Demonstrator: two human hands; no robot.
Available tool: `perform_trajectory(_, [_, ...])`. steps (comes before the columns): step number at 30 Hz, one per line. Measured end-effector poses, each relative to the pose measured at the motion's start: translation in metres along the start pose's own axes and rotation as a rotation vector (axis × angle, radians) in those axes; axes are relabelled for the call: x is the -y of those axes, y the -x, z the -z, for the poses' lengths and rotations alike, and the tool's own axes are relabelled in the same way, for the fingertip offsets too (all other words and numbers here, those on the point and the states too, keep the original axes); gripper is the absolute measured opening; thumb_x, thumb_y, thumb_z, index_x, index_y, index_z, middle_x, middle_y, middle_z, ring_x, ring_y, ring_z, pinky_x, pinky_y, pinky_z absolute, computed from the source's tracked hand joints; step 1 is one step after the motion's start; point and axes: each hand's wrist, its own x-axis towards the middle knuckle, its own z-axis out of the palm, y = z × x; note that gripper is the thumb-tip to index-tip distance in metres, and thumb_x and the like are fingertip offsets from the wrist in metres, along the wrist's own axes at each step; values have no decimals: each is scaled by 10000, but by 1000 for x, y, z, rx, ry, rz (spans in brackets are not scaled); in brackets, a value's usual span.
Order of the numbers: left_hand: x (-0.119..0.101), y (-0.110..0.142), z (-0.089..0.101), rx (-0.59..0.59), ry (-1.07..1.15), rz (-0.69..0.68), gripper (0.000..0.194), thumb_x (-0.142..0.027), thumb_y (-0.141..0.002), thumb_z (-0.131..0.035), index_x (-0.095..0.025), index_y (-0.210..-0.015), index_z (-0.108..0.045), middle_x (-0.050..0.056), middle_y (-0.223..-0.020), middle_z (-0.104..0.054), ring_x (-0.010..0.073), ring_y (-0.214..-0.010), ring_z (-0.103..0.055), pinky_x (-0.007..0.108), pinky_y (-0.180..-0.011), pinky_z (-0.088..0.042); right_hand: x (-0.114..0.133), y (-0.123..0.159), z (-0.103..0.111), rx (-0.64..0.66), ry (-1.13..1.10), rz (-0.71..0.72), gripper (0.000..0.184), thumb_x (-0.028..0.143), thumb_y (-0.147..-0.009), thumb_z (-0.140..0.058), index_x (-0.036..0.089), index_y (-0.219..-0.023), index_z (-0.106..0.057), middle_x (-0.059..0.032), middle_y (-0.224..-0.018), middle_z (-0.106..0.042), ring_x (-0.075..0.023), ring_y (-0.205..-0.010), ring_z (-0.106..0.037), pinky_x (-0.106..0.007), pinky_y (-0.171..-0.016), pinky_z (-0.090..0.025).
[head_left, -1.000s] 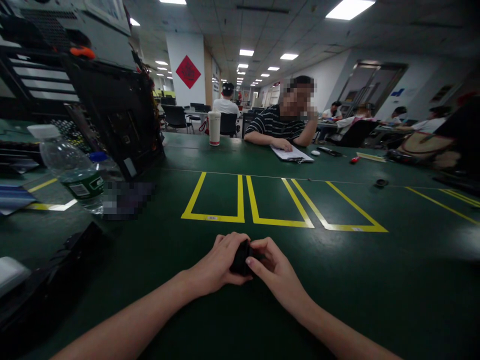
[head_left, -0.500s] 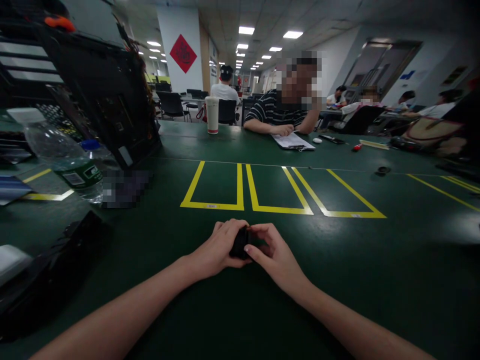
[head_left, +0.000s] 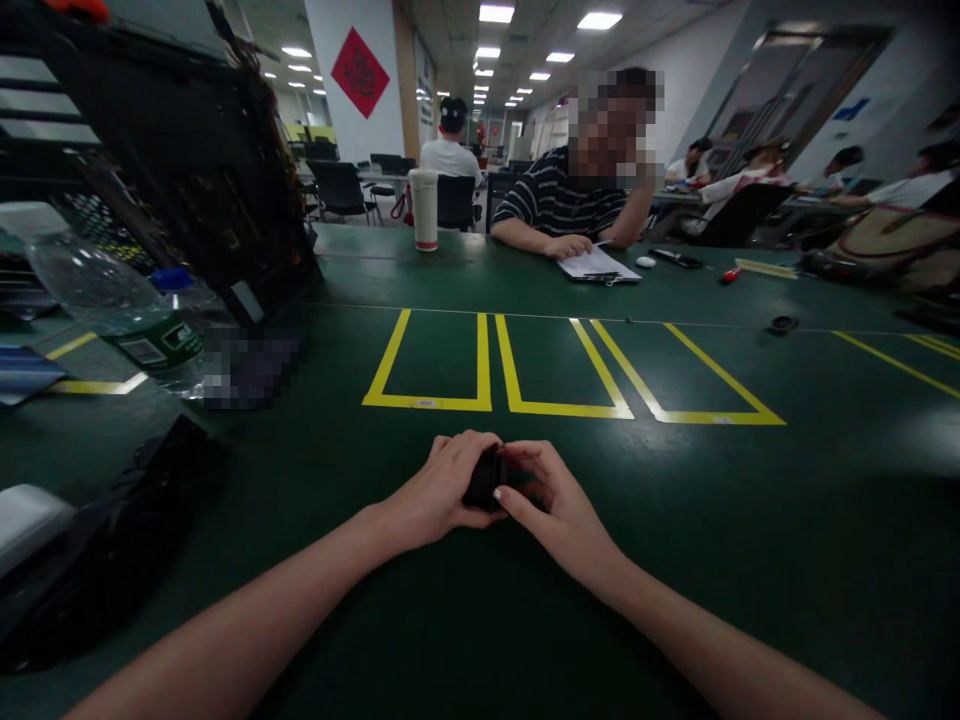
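Observation:
Between my two hands, low over the green table [head_left: 495, 610], is a small black rounded object [head_left: 484, 480]; its kind does not show. My left hand [head_left: 442, 490] wraps round it from the left, thumb below and fingers over the top. My right hand [head_left: 551, 500] grips its right side with thumb and fingertips curled. Much of the object is hidden by the fingers. Just beyond the hands, yellow tape outlines [head_left: 427, 404] mark the tabletop.
Left stand a clear plastic bottle [head_left: 105, 290], an open computer case [head_left: 217, 200] and a black bag-like item [head_left: 112, 550]. Across the table, a person in a striped shirt [head_left: 551, 205] leans over a clipboard [head_left: 600, 264]. A white cup [head_left: 424, 210] stands at the far edge.
The camera view has shifted slightly, so the scene sits a little higher in it. Both hands keep their hold on the black object, with slightly more of it showing.

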Motion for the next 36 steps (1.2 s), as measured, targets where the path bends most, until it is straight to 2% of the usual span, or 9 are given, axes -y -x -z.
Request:
perform_trajectory(5, [1,1,0,6,12,3,560,-205,-730,-656,-241,-1181,-326,67,-1175,-448,253,-1037,-447,406,-850,-378,6,0,4,112,20,-33,225,267,-834,-523,232,-1051,-477,-38,-1037,-545,-187,-916,-557,-366,-773,-495])
perform_trajectory(10, [-2,1,3,7,-2,-29,537,-232,-735,-661,-223,-1165,-339,70,-1154,-460,241,-1014,-459,403,-864,-368,2,0,4,52,5,41,170,248,-827,-523,241,-996,-511,-35,-1055,-511,-187,-928,-542,-353,-775,-490])
perform_trajectory(13, [-3,1,3,0,-9,-39,543,-236,-729,-668,-214,-1163,-343,74,-1148,-466,242,-1011,-463,401,-867,-364,0,-2,3,33,-30,17,185,245,-818,-535,241,-1000,-503,-33,-1056,-515,-188,-951,-539,-346,-781,-492])
perform_trajectory(17, [2,1,0,-21,-2,-51,563,-230,-721,-675,-222,-1176,-344,66,-1148,-475,240,-1003,-466,396,-864,-363,4,-3,3,73,-12,-81,260,288,-822,-535,234,-1068,-471,-44,-1048,-545,-195,-949,-552,-364,-790,-492])
perform_trajectory(20, [6,1,-4,-53,-1,-46,587,-207,-702,-689,-238,-1176,-345,56,-1149,-472,241,-1005,-464,397,-865,-365,6,0,4,110,53,-31,220,285,-837,-512,235,-1050,-488,-38,-1020,-553,-190,-919,-559,-367,-785,-486])
perform_trajectory(24, [4,1,-4,-39,1,-38,587,-212,-706,-687,-242,-1177,-337,58,-1158,-464,246,-1018,-461,402,-865,-370,1,1,4,78,32,70,239,238,-820,-537,255,-1053,-486,-33,-1068,-512,-189,-964,-537,-357,-802,-478])
perform_trajectory(27, [0,1,1,-7,11,-28,545,-246,-730,-667,-240,-1167,-343,60,-1151,-464,245,-1019,-467,400,-856,-381,-2,-1,3,47,-28,55,176,228,-827,-525,241,-1001,-500,-27,-1021,-524,-182,-954,-544,-347,-795,-479])
perform_trajectory(32, [-4,1,4,13,11,-5,529,-233,-736,-659,-236,-1164,-347,65,-1154,-464,248,-1031,-462,405,-855,-386,-1,-3,4,80,-69,-42,268,259,-809,-559,224,-1057,-461,-39,-1028,-549,-186,-955,-550,-357,-793,-486])
perform_trajectory(36, [-4,1,3,17,10,5,538,-184,-729,-654,-250,-1162,-341,59,-1154,-463,252,-1035,-464,420,-860,-380,2,0,5,123,-21,48,250,230,-798,-566,236,-1034,-482,-36,-1055,-512,-187,-978,-526,-352,-789,-489])
